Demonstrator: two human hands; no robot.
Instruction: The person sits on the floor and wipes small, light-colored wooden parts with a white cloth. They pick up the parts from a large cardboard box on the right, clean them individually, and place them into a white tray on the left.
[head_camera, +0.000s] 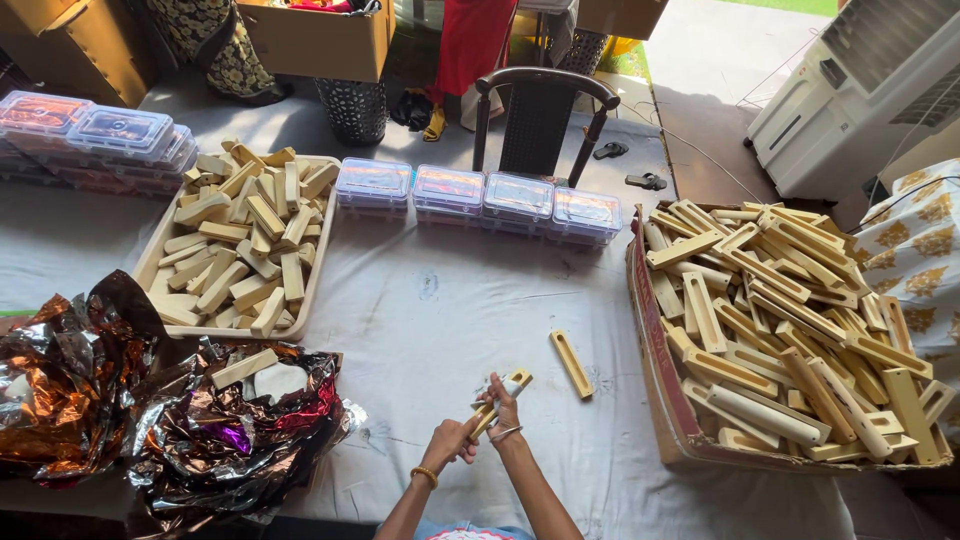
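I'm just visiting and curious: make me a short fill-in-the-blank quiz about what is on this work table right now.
1. Both hands, the left hand and the right hand, hold one slotted wooden piece over the ____ cloth.
2. A second slotted piece lies alone on the cloth, to the ____ of the hands.
3. The cardboard box at the right is piled with long slotted pieces, while the tray at the left holds ____ plain blocks.
4. Behind the table stands an empty dark ____.

Missing words: white; right; shorter; chair

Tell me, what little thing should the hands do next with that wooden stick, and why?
Probably press the pale insert further into the slotted wooden piece: both the left hand and right hand grip it, and the insert seems to sit only partly in.
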